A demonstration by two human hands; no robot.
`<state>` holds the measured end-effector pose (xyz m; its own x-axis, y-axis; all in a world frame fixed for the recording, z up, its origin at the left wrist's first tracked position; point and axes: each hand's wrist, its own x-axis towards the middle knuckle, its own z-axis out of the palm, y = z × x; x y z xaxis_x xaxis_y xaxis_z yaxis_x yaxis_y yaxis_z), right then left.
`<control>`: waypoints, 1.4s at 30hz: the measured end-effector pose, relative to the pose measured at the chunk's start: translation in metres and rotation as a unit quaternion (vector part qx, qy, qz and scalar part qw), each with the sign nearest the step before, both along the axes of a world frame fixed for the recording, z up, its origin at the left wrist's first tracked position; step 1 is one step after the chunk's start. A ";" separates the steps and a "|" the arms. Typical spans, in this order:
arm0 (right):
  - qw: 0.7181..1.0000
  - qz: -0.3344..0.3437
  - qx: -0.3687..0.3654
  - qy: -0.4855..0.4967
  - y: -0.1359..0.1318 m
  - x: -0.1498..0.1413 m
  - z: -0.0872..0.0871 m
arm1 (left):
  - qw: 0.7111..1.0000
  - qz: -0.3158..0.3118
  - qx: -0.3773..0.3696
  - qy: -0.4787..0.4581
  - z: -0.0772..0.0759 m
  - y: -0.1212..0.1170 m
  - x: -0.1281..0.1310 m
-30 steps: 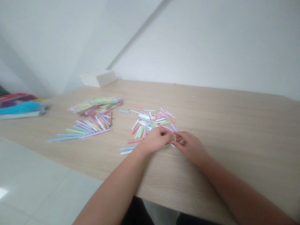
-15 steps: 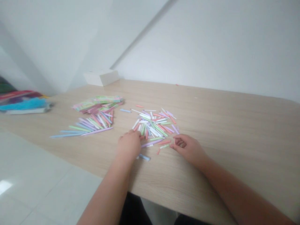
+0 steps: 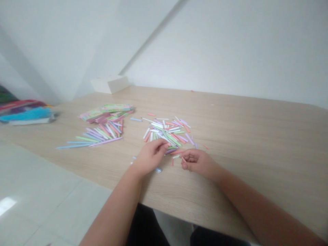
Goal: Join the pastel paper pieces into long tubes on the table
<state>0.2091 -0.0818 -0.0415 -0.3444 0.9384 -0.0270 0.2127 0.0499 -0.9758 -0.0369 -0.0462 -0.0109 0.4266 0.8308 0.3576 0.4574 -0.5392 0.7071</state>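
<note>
A loose heap of slim pastel sticks (image 3: 176,136), which look like pen parts in white, green, orange and purple, lies on the wooden table. My left hand (image 3: 150,155) reaches over the heap's near side, thumb and fingers pinched together; whatever they hold is hidden. A purple stick (image 3: 170,151) and green ones lie by its fingertips. To the right, my right hand (image 3: 197,161) is curled, with a small thin orange piece (image 3: 183,159) between thumb and fingertip. Just left of it are a short orange bit (image 3: 172,162) and a light green piece (image 3: 176,156).
Left of the heap lies a fanned row of pastel pens (image 3: 99,135), with pink-green packets (image 3: 110,111) behind. A white box (image 3: 110,84) stands near the wall. Blue and red packages (image 3: 28,112) sit at far left. The table's front edge (image 3: 174,215) is close to my legs.
My left hand has moved right along the near side of the heap, and its fingers have come together. My right hand has shifted slightly left and down, with the orange piece now showing.
</note>
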 end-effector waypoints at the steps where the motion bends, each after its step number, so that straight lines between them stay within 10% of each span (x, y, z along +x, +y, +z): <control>1: 0.999 0.015 -0.020 0.022 0.000 0.000 0.000 | 0.999 -0.044 -0.009 -0.004 -0.001 -0.001 0.002; 6: 0.997 0.040 -0.058 0.039 0.000 0.000 -0.002 | 0.990 -0.142 -0.019 0.001 -0.007 0.000 0.008; 42: 0.998 0.039 -0.049 0.026 0.009 0.002 0.000 | 0.984 -0.133 0.101 0.063 -0.017 0.001 0.024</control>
<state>0.2111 -0.0732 -0.0411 -0.4190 0.9028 -0.0972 0.1600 -0.0320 -0.9866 -0.0131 -0.0453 -0.0276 0.6704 0.6012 0.4349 0.3578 -0.7754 0.5204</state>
